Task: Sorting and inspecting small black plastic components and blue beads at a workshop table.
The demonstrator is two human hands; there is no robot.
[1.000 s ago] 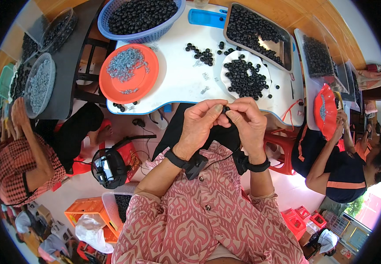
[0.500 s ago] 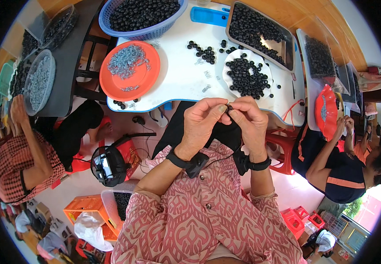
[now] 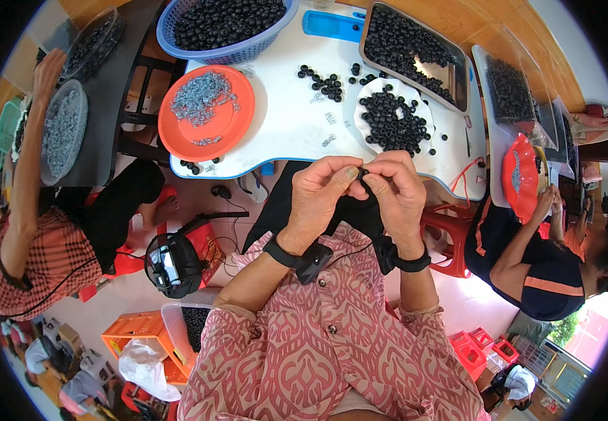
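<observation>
though near, white plate [image 3: 426,116] beyond hands [image 3: 323,198]

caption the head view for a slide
Left hand and right hand hold a small black piece by a white table with black beads.

Room bright from where I stand. Daylight enters at lower right through an opening [image 3: 593,335], burnt out to white; strong glare on the pale floor [image 3: 462,298]. White worktop [image 3: 286,105] evenly lit, soft shadow beside the red plate [image 3: 234,130]. Metal tray [image 3: 434,72] shows a bright reflection. Both hands [image 3: 321,200] reasonably sharp; the dark bead [image 3: 364,172] too small to resolve. Background softens outward, edges bowing toward a black, purple-fringed rim.
</observation>
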